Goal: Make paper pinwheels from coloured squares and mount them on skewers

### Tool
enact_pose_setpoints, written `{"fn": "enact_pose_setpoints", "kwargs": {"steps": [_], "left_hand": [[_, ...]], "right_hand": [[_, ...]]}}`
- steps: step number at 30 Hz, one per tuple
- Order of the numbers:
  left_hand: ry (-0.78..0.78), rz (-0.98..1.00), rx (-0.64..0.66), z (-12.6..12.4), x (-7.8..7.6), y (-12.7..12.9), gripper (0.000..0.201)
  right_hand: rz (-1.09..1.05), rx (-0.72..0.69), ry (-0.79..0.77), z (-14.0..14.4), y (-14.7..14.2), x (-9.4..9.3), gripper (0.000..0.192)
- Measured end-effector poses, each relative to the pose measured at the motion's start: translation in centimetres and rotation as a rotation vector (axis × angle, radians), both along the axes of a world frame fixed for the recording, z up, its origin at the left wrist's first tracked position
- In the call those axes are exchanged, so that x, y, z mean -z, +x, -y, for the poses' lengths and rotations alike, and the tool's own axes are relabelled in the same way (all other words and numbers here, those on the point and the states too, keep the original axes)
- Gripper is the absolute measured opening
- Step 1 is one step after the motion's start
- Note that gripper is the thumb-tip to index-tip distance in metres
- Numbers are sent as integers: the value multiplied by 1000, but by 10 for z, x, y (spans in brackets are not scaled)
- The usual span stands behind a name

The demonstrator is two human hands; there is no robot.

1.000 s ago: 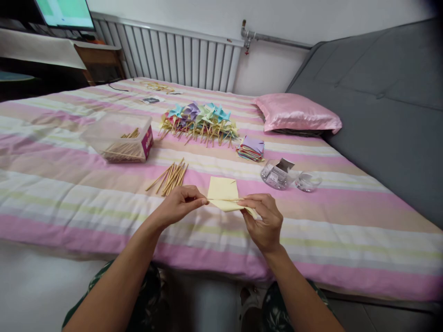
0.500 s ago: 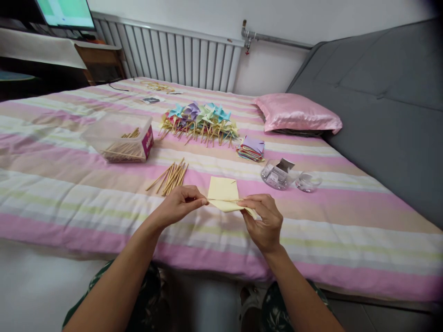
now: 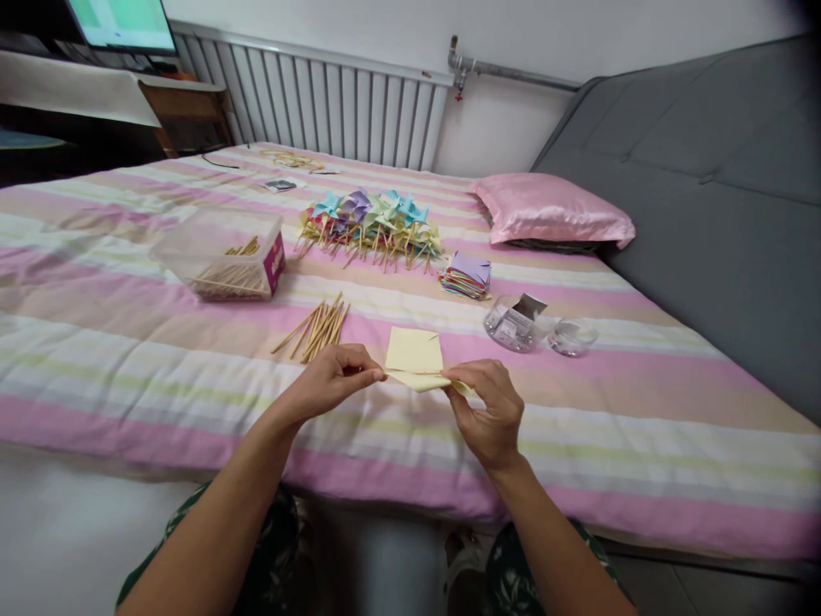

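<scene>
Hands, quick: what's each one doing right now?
Left hand: closed, pinching the left edge of the yellow paper.
Right hand: closed, pinching the same paper's right edge.

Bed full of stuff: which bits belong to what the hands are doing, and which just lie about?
In use: yellow paper, held by left hand and right hand; loose sticks; paper stack; finished pinwheels.
Lying about: pillow, monitor.

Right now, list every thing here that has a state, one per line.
left hand: pinching the paper's left edge
right hand: pinching its right edge
yellow paper: folded, held off the bed
plastic box: open, sticks inside
loose sticks: lying in a bundle
pinwheels: finished, piled
paper squares: stacked
</scene>
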State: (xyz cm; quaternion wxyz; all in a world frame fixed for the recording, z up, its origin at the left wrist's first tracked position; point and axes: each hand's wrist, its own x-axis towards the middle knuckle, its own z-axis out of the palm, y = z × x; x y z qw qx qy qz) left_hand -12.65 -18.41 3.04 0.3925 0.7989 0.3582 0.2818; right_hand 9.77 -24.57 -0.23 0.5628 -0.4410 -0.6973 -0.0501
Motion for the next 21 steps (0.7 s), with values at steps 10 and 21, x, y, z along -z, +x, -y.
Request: {"fn": "enact_pose_setpoints", "kwargs": {"steps": [10,21], "left_hand": [[-18,31,3,2,0,2,28],[-55,21,23,3,0,4,27]], "right_hand": [[14,17,9,-1,1,-1,16],[13,56,-4,0,1,-1,15]]}}
